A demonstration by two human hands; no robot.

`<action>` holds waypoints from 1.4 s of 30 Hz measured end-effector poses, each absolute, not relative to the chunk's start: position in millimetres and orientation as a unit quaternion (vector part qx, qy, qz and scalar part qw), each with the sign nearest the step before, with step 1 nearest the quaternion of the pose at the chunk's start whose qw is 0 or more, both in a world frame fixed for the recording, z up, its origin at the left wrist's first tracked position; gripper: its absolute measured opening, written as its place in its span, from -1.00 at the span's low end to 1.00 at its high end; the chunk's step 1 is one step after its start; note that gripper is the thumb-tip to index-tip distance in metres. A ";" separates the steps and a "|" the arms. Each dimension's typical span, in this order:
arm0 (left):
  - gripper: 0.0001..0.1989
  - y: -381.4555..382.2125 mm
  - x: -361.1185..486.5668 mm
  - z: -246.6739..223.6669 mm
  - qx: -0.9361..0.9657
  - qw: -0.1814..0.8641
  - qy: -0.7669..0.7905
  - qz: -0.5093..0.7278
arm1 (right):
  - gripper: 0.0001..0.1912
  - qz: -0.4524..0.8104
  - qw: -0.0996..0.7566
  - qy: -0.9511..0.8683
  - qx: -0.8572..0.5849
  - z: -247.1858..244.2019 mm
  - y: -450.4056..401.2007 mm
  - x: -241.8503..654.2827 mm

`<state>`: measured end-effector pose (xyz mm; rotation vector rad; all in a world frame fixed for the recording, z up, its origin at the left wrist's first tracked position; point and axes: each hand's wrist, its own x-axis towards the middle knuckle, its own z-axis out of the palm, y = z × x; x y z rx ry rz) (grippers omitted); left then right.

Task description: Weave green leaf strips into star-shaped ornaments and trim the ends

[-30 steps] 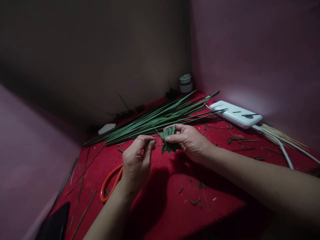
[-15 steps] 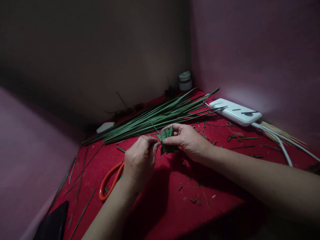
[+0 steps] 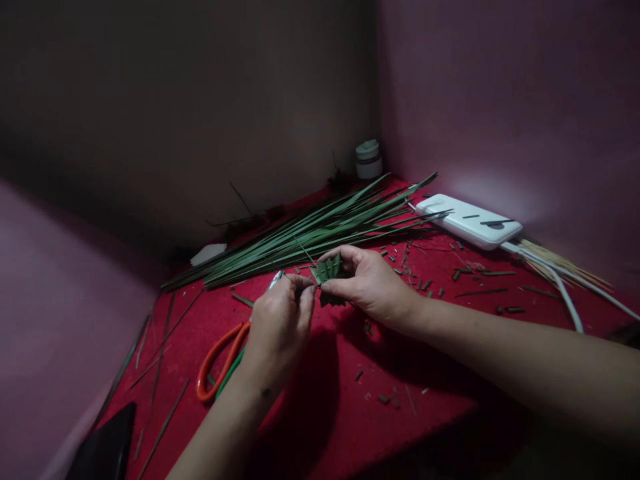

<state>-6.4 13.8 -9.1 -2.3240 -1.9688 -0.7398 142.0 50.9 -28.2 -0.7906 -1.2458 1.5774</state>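
Between the thumb and fingers of my right hand (image 3: 373,280) is a small folded green leaf piece (image 3: 329,269) with pleated, jagged edges. A thin dark stalk sticks up from it to the upper left. My left hand (image 3: 283,313) is closed in a pinch at the leaf piece's left side; whatever is in its fingertips is too small to make out. Under my left wrist lies a pair of scissors (image 3: 213,363) with orange and green handles. A silver tip shows just above the left knuckles. Behind both hands spreads a bundle of long green leaf strips (image 3: 300,233).
A white power bank (image 3: 467,220) with white cables stands at the right, beside thin pale sticks (image 3: 575,270). A small lidded jar (image 3: 369,160) is in the back corner. A dark phone-like object (image 3: 105,440) lies front left. Leaf scraps litter the red surface (image 3: 370,427).
My left hand has shifted slightly, uncovering the scissors' silver tip and more of the green handle. The leaf piece has turned a little in my right fingers. The whole view has shifted slightly.
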 end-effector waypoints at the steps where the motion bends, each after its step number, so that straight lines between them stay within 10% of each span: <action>1: -0.88 13.6 -5.1 -10.5 -0.739 0.015 -0.631 -0.235 | -0.68 0.641 0.473 -0.510 -0.324 -28.0 50.5 141.7; 28: -0.79 11.0 2.0 -23.5 -0.743 0.184 -0.621 -0.168 | -0.70 0.599 0.497 -0.533 -0.332 -26.9 49.1 140.9; 42: -0.82 35.1 -57.3 -0.5 -0.713 -0.075 -0.685 -0.133 | -0.68 0.619 0.532 -0.485 -0.315 -32.5 75.4 155.3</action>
